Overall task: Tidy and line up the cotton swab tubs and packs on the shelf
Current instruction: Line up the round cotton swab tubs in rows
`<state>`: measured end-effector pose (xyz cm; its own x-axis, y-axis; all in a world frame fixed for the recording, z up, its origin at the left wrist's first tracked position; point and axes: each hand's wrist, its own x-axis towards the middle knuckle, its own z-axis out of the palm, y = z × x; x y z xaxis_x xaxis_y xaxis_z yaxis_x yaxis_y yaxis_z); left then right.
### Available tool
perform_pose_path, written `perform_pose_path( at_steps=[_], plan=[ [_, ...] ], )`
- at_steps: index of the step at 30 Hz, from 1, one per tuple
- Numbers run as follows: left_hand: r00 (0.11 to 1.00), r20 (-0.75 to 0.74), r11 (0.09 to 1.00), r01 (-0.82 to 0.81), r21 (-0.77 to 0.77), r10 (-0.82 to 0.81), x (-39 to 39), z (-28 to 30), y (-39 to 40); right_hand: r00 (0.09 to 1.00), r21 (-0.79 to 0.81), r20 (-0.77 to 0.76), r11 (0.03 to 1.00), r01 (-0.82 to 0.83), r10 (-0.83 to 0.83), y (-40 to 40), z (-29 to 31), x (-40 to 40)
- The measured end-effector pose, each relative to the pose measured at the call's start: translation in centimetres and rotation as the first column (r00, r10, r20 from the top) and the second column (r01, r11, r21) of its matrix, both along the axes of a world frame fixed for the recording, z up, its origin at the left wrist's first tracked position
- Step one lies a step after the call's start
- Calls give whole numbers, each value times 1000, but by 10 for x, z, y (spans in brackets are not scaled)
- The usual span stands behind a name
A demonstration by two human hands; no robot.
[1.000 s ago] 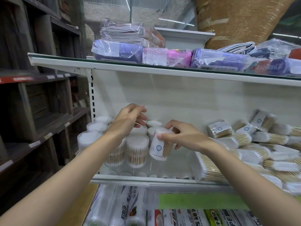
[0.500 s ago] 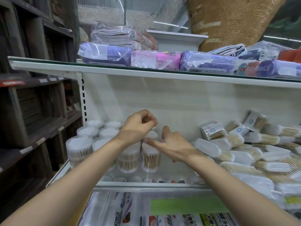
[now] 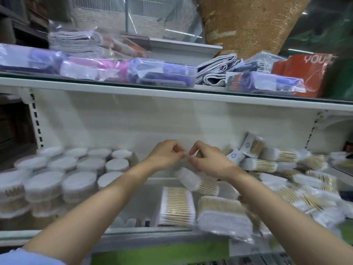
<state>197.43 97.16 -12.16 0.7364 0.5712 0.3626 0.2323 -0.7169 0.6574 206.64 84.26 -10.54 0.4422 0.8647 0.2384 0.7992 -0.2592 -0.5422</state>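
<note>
**A:** Both hands have come off the tubs since half a second ago. Our left hand [image 3: 165, 154] and right hand [image 3: 207, 161] are now raised together, fingertips nearly meeting, in front of the shelf's back wall.

**B:** Holding anything?

**A:** Fingers curled on both. Something small and pale may sit between the right fingertips, too blurred to call. We can't tell if either hand pinches a thing or is just clenched.

**B:** View moved too?

**A:** Yes, it swung right, so more of the loose pile shows now. The tub we had by the right hand a second ago is no longer held; we judge it went into the block.

**B:** Where are the tubs?

**A:** The cotton swab tubs [image 3: 80, 180] stand upright in rows to the left of the left hand, lids up, close together. Looks fairly lined up, though motion blur hides the edges.

**B:** And the packs?

**A:** The flat packs [image 3: 267, 165] lie heaped to the right of the right hand, tilted every way. One pack [image 3: 177, 205] lies flat below and between the hands, another pack [image 3: 221, 213] just beside it under the right forearm, and a third pack [image 3: 196, 181] lies slanted right under the right hand.

**B:** So, task state?

**A:** Tub side mostly done, we'd say. Pack side still a mess on the shelf [image 3: 145, 194]. Next step likely means reaching right for packs and squaring them up. Slippery wrap, they could slide off the heap.

**B:** Above?

**A:** Wrapped cloth bundles [image 3: 162, 73] on the upper shelf, untouched.
</note>
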Motion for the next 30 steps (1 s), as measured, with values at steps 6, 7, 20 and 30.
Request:
perform_pose_path(
  at_steps=[6, 7, 20, 30],
  plan=[
    [986, -161, 986, -23, 167, 51, 65, -18, -6, 999, 70, -24, 996, 47, -46, -28, 6, 44],
    [984, -171, 985, -26, 171, 56, 72, -21, -7, 998, 83, -35, 995, 46, -43, -32, 6, 49],
    [946, 222, 957, -265, 121, 234, 58, -15, -37, 989, 187, -141, 980, 61, -34, -37, 0, 70],
    [904, 426, 912, 205, -355, -37, -2, 9, -41, 660, 406, -665, 911, -73, 350, -19, 1, 42]
  ],
)
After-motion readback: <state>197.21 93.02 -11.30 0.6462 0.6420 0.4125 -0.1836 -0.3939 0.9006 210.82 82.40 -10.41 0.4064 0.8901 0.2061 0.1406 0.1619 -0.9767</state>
